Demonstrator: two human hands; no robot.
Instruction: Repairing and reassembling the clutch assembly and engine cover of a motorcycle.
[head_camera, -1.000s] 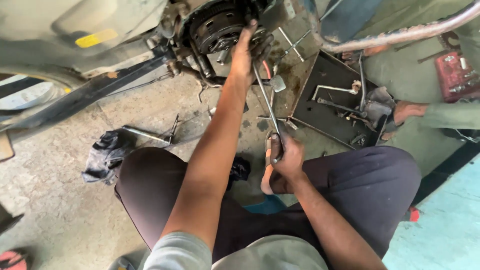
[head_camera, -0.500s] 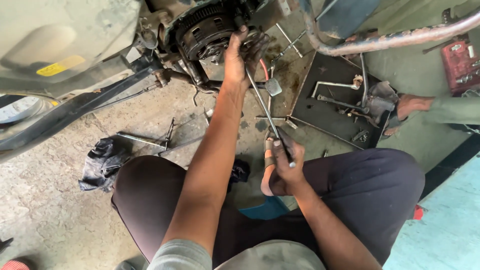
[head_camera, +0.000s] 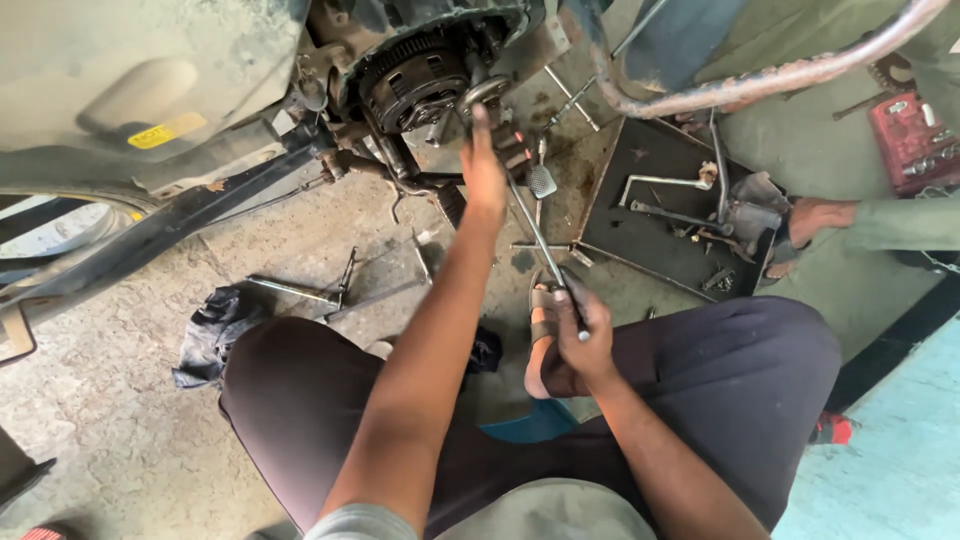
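A: What's being worked on?

B: A long metal wrench (head_camera: 535, 235), running from the middle of the frame up to the round toothed clutch (head_camera: 415, 80) of the engine near the top centre. Its head sits at the hub, beside the clutch.

A: And the hands?

B: The left hand (head_camera: 485, 165) reaches up, and its grip presses on the wrench head where it meets the hub. The right hand (head_camera: 580, 335) is lower, right of centre, its grip closed tight around the handle end.

A: So which step is this?

B: I judge it as turning a fastener at the clutch hub: one hand steadying the head, the other ready to lever. The next move calls for keeping the head seated square while the handle swings, or it may slip off.

A: What lies around?

B: A dark tray (head_camera: 670, 215) of tools at the right, with another person's hand (head_camera: 815, 218) by it. A black rag (head_camera: 215, 330) and a loose bar (head_camera: 295, 292) lie on the concrete floor (head_camera: 120, 420) at the left. The bent exhaust pipe (head_camera: 760, 75) crosses the upper right.
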